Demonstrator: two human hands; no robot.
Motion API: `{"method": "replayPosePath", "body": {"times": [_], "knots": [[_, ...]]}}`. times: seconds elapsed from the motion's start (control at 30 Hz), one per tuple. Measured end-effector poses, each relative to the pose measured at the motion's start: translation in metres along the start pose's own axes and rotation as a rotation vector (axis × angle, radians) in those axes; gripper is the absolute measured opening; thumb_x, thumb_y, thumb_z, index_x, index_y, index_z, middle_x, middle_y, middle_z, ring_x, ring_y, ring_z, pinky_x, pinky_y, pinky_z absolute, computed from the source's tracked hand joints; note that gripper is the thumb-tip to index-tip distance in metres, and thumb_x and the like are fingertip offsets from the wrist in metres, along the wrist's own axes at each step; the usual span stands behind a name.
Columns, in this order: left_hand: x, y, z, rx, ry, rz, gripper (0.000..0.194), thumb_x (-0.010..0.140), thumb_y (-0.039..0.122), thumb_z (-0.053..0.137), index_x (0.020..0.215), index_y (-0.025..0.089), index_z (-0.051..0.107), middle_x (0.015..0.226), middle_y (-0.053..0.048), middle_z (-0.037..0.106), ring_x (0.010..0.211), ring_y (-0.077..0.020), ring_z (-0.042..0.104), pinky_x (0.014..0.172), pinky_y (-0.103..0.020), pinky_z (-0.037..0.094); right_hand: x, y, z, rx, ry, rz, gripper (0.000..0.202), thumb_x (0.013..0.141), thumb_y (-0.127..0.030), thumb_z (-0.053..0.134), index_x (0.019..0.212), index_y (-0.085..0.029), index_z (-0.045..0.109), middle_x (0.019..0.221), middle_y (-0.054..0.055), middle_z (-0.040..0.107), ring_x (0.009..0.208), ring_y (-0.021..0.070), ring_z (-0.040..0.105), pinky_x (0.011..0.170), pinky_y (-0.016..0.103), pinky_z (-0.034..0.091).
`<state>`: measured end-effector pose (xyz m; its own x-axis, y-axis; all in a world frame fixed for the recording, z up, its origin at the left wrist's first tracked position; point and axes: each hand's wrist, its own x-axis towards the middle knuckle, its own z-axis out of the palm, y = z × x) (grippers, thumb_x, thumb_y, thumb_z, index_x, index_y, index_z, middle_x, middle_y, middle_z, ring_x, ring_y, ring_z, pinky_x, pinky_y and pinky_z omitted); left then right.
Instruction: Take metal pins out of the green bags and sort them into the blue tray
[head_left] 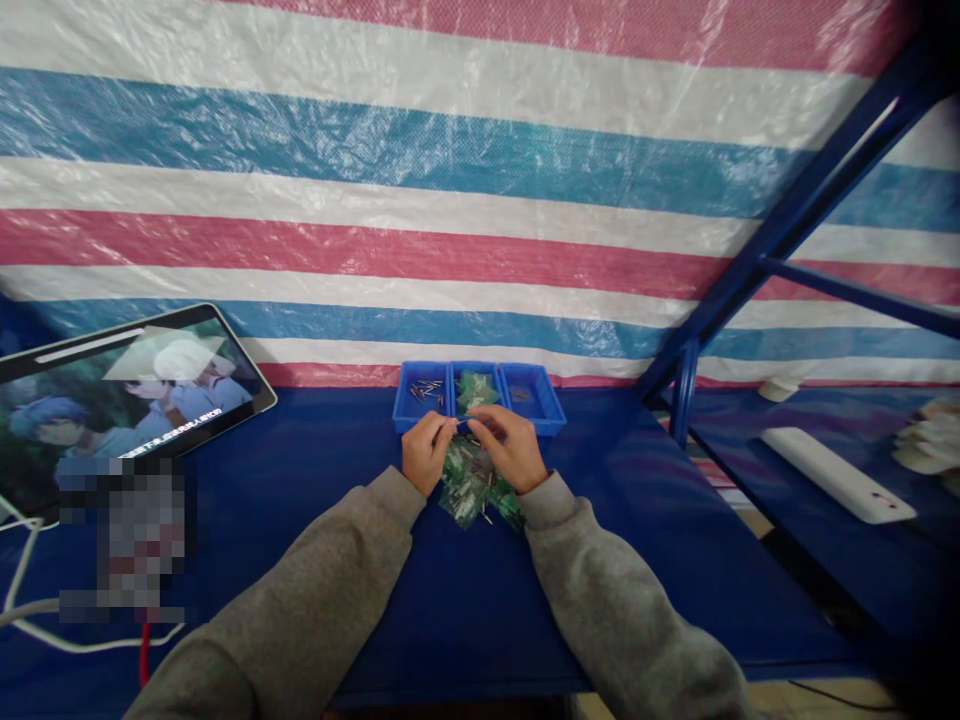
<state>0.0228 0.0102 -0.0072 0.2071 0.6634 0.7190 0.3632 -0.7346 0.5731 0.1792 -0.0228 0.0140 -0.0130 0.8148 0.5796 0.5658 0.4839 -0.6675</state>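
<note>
My left hand and my right hand meet above a heap of small green plastic bags on the blue table. Between their pinched fingertips is a thin, small metal-looking piece, held from both sides. Just beyond stands a blue tray with three compartments. Several metal pins lie in its left compartment, green bags fill the middle one, and a small clear packet is in the right one.
On the left, a tablet leans near white cables and a pixelated patch. A blue metal frame rises at the right. Past it, a white oblong device and a round white object rest on another blue surface. Striped sheeting hangs behind.
</note>
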Motion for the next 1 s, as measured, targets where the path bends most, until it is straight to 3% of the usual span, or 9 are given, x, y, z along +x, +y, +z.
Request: {"method": "replayPosePath", "body": {"times": [0.17,0.33,0.43,0.63,0.8,1.0], "knots": [[-0.001,0.0,-0.001,0.012,0.0,-0.016,0.036,0.093,0.028,0.043,0.06,0.016,0.054,0.053,0.002,0.049,0.053,-0.0094,0.049,0.057,-0.022,0.039,0.0,-0.001,0.0,0.004,-0.032,-0.028,0.019,0.089,-0.031,0.048,0.084,-0.02,0.063,0.082,0.004,0.065,0.072,0.0157,0.06,0.066,0.025,0.045],[0.0,0.002,-0.001,-0.018,0.028,0.011,0.023,0.091,0.032,0.047,0.084,0.016,0.062,0.068,-0.001,0.059,0.056,-0.0099,0.052,0.058,-0.022,0.041,0.0,0.0,0.0,-0.055,-0.048,0.004,0.025,0.091,-0.033,0.044,0.076,-0.019,0.059,0.069,0.003,0.062,0.066,0.0154,0.058,0.061,0.024,0.042],[0.0,0.003,-0.001,-0.032,0.047,0.012,0.02,0.089,0.032,0.05,0.087,0.016,0.062,0.074,-0.002,0.061,0.059,-0.0098,0.053,0.059,-0.022,0.042,0.0,0.0,0.0,-0.056,-0.07,0.012,0.032,0.093,-0.035,0.041,0.071,-0.019,0.058,0.063,0.001,0.06,0.062,0.0143,0.057,0.059,0.023,0.041],[-0.004,0.001,0.0,-0.055,0.024,-0.056,0.029,0.091,0.03,0.044,0.068,0.017,0.054,0.054,0.003,0.049,0.049,-0.0079,0.047,0.053,-0.02,0.038,0.0,-0.001,0.0,0.016,-0.078,0.003,0.022,0.089,-0.037,0.048,0.089,-0.02,0.062,0.08,0.004,0.065,0.068,0.0155,0.06,0.062,0.025,0.045],[-0.007,-0.001,-0.002,-0.013,0.004,-0.053,0.043,0.093,0.032,0.04,0.052,0.018,0.043,0.044,0.004,0.042,0.042,-0.0074,0.042,0.049,-0.02,0.035,-0.001,-0.002,0.0,0.032,-0.066,-0.018,0.022,0.088,-0.037,0.049,0.083,-0.02,0.062,0.079,0.004,0.065,0.069,0.0162,0.06,0.063,0.026,0.046],[0.0,0.014,-0.008,0.022,0.192,0.04,0.029,0.09,0.034,0.043,0.071,0.017,0.057,0.059,0.0,0.055,0.053,-0.0106,0.052,0.056,-0.023,0.041,-0.001,-0.006,-0.005,0.014,-0.042,-0.009,0.031,0.091,-0.038,0.043,0.073,-0.02,0.059,0.068,0.002,0.061,0.064,0.0152,0.057,0.062,0.025,0.043]]}}
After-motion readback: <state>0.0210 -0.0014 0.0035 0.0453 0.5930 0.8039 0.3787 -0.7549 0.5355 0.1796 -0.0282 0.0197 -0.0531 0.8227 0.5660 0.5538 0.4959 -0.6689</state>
